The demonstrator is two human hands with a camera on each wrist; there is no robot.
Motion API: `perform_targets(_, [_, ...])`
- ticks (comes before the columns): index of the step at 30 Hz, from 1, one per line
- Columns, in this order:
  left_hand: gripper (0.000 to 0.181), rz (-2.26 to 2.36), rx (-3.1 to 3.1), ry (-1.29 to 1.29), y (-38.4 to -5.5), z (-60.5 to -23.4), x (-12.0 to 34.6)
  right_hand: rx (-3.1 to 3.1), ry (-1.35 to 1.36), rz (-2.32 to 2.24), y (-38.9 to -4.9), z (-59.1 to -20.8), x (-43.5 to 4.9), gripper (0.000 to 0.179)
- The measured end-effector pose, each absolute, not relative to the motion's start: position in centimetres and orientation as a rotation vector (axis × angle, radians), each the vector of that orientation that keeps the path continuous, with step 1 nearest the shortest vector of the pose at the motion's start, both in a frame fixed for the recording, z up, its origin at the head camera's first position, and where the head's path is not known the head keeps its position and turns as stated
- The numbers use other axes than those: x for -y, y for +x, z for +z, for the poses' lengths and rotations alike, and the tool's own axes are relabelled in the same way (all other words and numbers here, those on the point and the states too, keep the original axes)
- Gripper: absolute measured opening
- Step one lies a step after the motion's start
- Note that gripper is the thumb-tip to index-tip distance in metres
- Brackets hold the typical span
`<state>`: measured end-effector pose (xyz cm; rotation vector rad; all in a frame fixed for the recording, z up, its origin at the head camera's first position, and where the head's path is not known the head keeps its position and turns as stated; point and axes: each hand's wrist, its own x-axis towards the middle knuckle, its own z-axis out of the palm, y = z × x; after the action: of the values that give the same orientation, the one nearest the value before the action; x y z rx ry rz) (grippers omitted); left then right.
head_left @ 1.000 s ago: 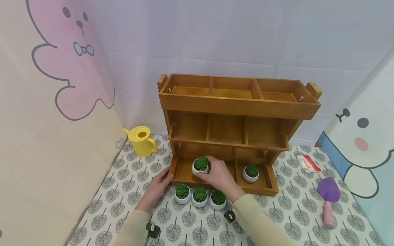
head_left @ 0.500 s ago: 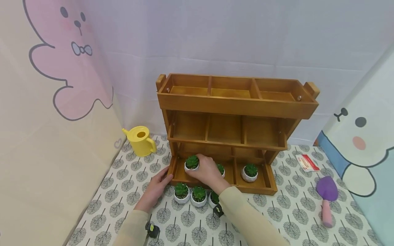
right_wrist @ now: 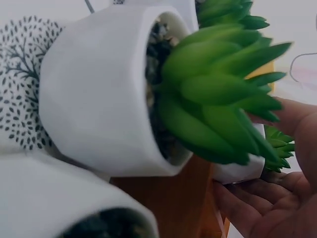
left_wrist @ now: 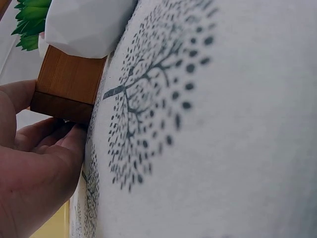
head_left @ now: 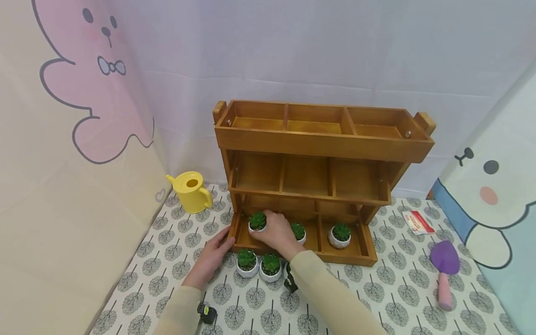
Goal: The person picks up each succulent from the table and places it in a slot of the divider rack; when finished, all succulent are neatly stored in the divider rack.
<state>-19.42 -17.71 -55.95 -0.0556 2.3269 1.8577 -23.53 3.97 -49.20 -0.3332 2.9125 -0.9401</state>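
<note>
My right hand (head_left: 278, 233) holds a small succulent in a white pot (head_left: 257, 221) at the left end of the wooden shelf's (head_left: 324, 144) bottom tier. In the right wrist view its thumb and fingers are around the white pot (right_wrist: 240, 171), partly behind a nearer succulent (right_wrist: 218, 94). My left hand (head_left: 212, 257) grips the front left corner of that tier, thumb on one side of the wood (left_wrist: 72, 79) and fingers on the other. Two more potted succulents stand in the tier, one just right of my right hand (head_left: 298, 231), another in the right compartment (head_left: 340, 235).
Several potted succulents (head_left: 271, 267) stand in a row before the shelf, one mostly hidden by my right sleeve. A yellow watering can (head_left: 191, 191) is at the back left. To the right lie a purple and pink toy trowel (head_left: 445, 260) and a red and white card (head_left: 418, 222).
My right hand has carried the potted succulent leftward and slightly down along the bottom tier, uncovering another succulent in the middle. My left hand stays at the corner.
</note>
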Motion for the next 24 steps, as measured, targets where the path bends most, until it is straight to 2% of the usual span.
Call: perform_targets(24, [0.057,1.84,-2.33,-0.084,-19.6,-55.8,17.6,-2.908,-0.312,-0.928,-24.2,-50.6,-2.9,0.066])
